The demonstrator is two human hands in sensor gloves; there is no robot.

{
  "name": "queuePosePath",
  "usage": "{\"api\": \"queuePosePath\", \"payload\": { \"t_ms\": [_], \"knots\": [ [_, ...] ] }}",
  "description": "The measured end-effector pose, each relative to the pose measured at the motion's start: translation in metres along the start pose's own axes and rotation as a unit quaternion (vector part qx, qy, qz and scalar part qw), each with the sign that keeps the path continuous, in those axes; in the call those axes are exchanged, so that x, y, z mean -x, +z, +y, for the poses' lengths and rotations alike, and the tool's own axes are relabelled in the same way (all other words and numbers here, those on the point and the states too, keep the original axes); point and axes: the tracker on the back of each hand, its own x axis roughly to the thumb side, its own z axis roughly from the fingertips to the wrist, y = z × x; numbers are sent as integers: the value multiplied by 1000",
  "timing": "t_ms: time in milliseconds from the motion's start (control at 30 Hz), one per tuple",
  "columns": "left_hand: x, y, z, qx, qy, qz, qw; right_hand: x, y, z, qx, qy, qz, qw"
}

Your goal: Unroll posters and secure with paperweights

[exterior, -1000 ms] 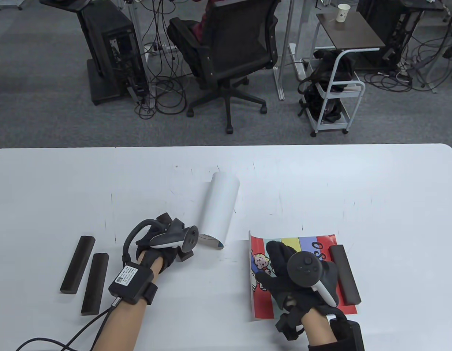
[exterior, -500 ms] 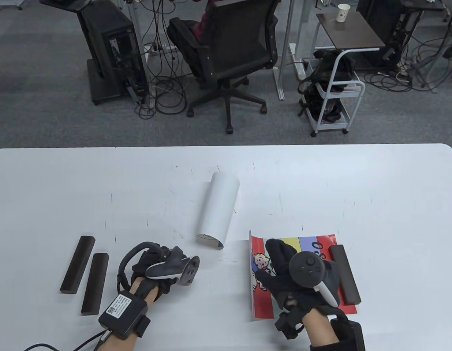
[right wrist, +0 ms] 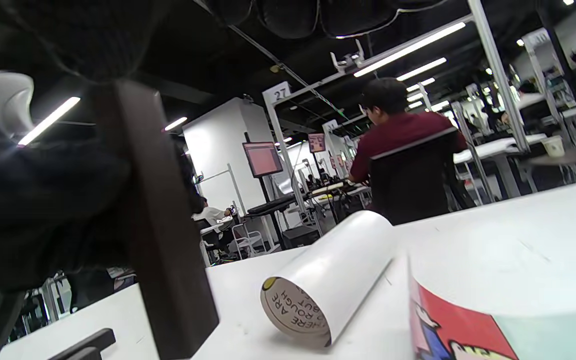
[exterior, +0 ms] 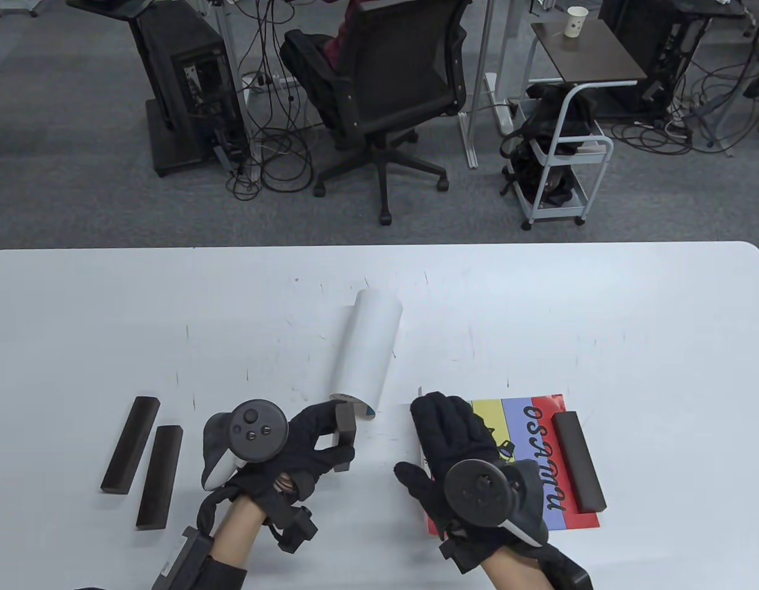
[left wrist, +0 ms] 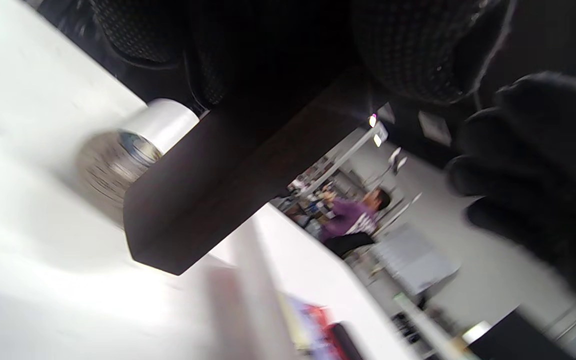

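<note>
**Left hand's got a weight, right hand's pinning the poster**

Your left hand [exterior: 293, 445] is pinching a dark brown rectangular paperweight block [exterior: 344, 430] — fingers on its far side, thumb on the near side. The block is held up on end above the white table [exterior: 109, 307], just beside the near open end of the rolled-up white poster tube [exterior: 368, 356]. In the left wrist view that same block [left wrist: 228, 185] runs diagonally out from under your gloved fingers [left wrist: 408, 55], with the roll's blurry end [left wrist: 118, 160] right behind it.

Your right hand [exterior: 459, 455] lies flat with fingers spread, pressing down on the left part of the unrolled, colourful striped cartoon poster [exterior: 539, 461]. The hand covers the poster's left edge, so you can't tell how flat that edge lies. A second dark brown bar-shaped weight [exterior: 578, 462] already sits along the poster's right edge, well apart from your right palm.

The held block sits between the roll and the flat poster, close to your right thumb but not touching it. Over to the left, two more dark bars [exterior: 142, 470] lie side by side on the table, near your left wrist.
</note>
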Motion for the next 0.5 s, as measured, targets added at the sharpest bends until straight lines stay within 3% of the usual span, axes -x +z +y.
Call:
{"api": "queuePosePath", "payload": {
  "t_ms": [233, 500],
  "knots": [
    [7, 10, -11, -13, 171, -1, 985, -39, -7, 36, -21, 44, -16, 999],
    [21, 17, -24, -6, 247, -12, 969, -51, -18, 52, 15, 60, 20, 998]
  ]
}}
